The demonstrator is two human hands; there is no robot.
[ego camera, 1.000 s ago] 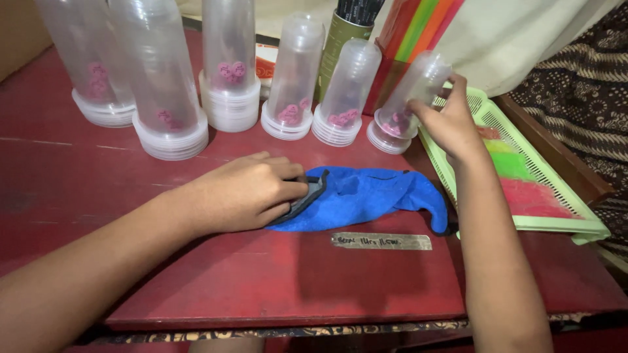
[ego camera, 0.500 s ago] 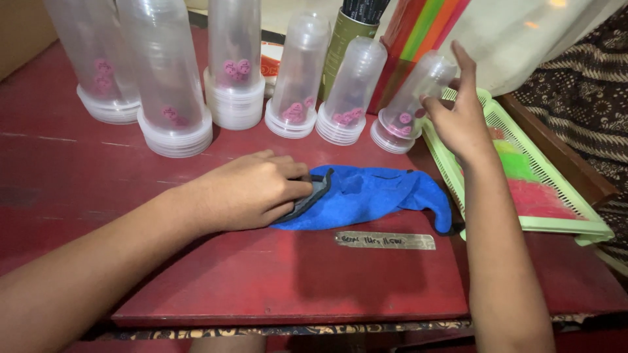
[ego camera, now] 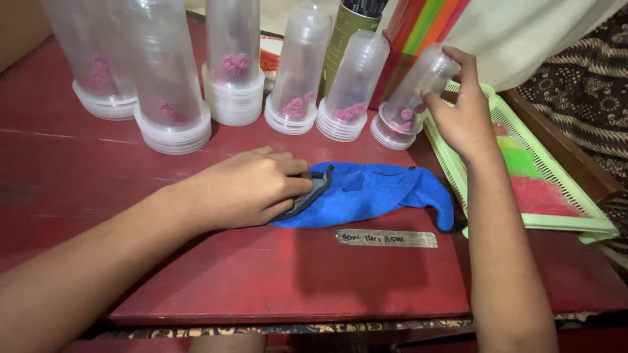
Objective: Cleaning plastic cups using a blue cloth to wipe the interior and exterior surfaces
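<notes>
- Head view showed a red table (ego camera: 216, 274) carrying stacks of clear plastic cups.
- A tilted cup stack (ego camera: 409, 98) leaned at the row's right end; the right hand (ego camera: 461, 117) gripped its top, fingers closed around it.
- The left hand (ego camera: 252, 189) rested curled on a blue cloth (ego camera: 376, 193), pinching its grey edge.
- Judged step: pulling cups off the stack; separating them would call for a steady lift.
</notes>
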